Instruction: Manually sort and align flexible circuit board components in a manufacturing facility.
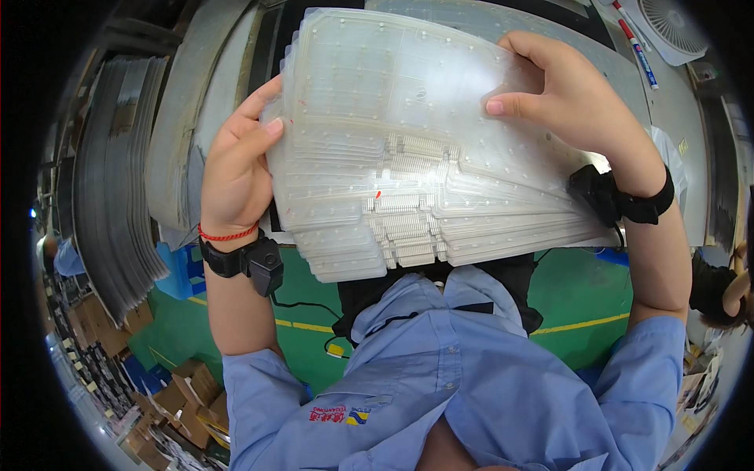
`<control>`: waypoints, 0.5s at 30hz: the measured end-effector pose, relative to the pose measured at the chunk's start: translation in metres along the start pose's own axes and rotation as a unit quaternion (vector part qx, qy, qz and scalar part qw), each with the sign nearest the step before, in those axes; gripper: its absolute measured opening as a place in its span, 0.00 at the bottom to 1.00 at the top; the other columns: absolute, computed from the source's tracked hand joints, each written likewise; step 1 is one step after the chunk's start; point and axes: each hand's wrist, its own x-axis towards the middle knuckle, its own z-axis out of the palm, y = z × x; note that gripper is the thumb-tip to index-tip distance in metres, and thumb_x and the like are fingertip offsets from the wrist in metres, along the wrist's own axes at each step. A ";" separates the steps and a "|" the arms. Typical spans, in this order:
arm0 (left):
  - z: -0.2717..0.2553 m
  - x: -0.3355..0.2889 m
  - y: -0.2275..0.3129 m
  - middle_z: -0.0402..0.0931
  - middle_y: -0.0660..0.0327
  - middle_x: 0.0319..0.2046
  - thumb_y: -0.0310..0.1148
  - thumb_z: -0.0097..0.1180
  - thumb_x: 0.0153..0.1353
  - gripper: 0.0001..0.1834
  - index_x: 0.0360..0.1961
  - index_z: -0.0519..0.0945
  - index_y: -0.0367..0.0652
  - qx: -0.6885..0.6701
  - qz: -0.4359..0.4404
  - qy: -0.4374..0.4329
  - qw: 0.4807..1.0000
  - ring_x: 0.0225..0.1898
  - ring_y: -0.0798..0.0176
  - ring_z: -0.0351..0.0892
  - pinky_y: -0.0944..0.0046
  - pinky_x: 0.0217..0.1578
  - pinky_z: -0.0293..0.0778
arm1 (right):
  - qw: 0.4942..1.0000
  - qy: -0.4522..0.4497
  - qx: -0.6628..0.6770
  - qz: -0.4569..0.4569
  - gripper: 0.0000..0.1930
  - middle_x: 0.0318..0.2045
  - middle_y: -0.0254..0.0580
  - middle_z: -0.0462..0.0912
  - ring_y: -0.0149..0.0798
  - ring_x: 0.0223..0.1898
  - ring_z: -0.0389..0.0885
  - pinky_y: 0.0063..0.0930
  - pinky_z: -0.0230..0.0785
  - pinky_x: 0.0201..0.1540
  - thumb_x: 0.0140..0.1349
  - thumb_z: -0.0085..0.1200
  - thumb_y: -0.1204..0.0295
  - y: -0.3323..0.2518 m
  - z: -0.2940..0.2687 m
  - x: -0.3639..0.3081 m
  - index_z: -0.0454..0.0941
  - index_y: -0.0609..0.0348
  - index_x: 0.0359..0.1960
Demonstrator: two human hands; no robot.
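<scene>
A thick fanned stack of translucent plastic membrane sheets (353, 86) is tilted up before me, above the near edge of the table. Small dots cover the sheets, and ribbed, striped tails show in steps down their middle. My left hand (239, 165) grips the left edge, thumb on the front and fingers partly hidden behind. At the upper right, my right hand (569, 90) is closed around the far edge, its thumb pressed on the top sheet; its other fingers are mostly hidden. A small red mark (378, 195) shows near the tails.
Tall piles of thin grey sheets (114, 180) stand at the left. Markers (640, 63) and a white fan (674, 27) are at the far right of the table (675, 118). A blue crate (179, 271) and cardboard boxes (192, 385) sit lower left. Another person's arm (737, 290) shows at right.
</scene>
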 end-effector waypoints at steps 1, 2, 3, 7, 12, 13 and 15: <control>0.000 0.000 0.000 0.76 0.51 0.57 0.29 0.45 0.73 0.23 0.66 0.64 0.31 0.012 -0.001 0.014 1.000 0.56 0.63 0.77 0.62 0.58 0.73 | 1.000 -0.001 -0.016 -0.002 0.20 0.30 0.47 0.80 0.40 0.32 0.78 0.33 0.70 0.37 0.52 0.67 0.66 -0.001 0.000 0.000 0.78 0.65 0.43; -0.001 0.001 -0.001 0.76 0.51 0.57 0.29 0.44 0.73 0.22 0.65 0.65 0.31 0.025 -0.002 0.027 0.999 0.56 0.63 0.77 0.61 0.58 0.73 | 1.000 0.000 -0.007 0.000 0.20 0.29 0.47 0.80 0.41 0.31 0.78 0.33 0.70 0.37 0.52 0.67 0.66 0.001 0.000 0.001 0.78 0.65 0.42; -0.001 0.001 -0.003 0.76 0.51 0.57 0.29 0.44 0.73 0.22 0.65 0.65 0.31 0.036 -0.003 0.041 0.998 0.56 0.63 0.77 0.61 0.58 0.73 | 1.000 0.001 0.003 0.002 0.19 0.29 0.47 0.79 0.41 0.31 0.78 0.33 0.69 0.36 0.52 0.67 0.65 0.004 0.000 0.002 0.78 0.65 0.41; -0.002 0.002 -0.004 0.76 0.51 0.57 0.29 0.43 0.74 0.22 0.65 0.65 0.31 -0.008 0.004 0.033 0.999 0.57 0.62 0.77 0.62 0.58 0.73 | 1.000 -0.005 -0.001 0.023 0.19 0.29 0.48 0.79 0.43 0.32 0.78 0.34 0.69 0.37 0.53 0.66 0.65 0.003 0.000 0.003 0.78 0.65 0.41; 0.002 -0.001 0.000 0.76 0.52 0.57 0.32 0.44 0.74 0.22 0.65 0.66 0.31 -0.046 0.020 0.014 0.999 0.57 0.62 0.77 0.64 0.58 0.72 | 0.999 -0.014 -0.044 -0.018 0.18 0.30 0.49 0.80 0.46 0.33 0.78 0.35 0.70 0.38 0.53 0.66 0.65 -0.006 0.007 0.007 0.78 0.65 0.40; 0.003 -0.001 0.000 0.76 0.52 0.57 0.32 0.44 0.74 0.23 0.65 0.66 0.31 -0.034 0.022 0.016 0.999 0.57 0.63 0.77 0.64 0.58 0.72 | 0.998 -0.022 -0.055 -0.016 0.19 0.30 0.50 0.80 0.47 0.33 0.78 0.36 0.70 0.38 0.53 0.66 0.64 -0.007 0.007 0.008 0.78 0.65 0.41; 0.004 -0.001 0.000 0.76 0.52 0.57 0.32 0.44 0.74 0.23 0.65 0.65 0.31 -0.010 0.026 0.022 0.999 0.56 0.63 0.77 0.64 0.58 0.72 | 0.999 -0.008 -0.042 -0.018 0.19 0.30 0.49 0.80 0.46 0.32 0.79 0.35 0.70 0.38 0.53 0.66 0.64 -0.004 0.009 0.007 0.78 0.65 0.40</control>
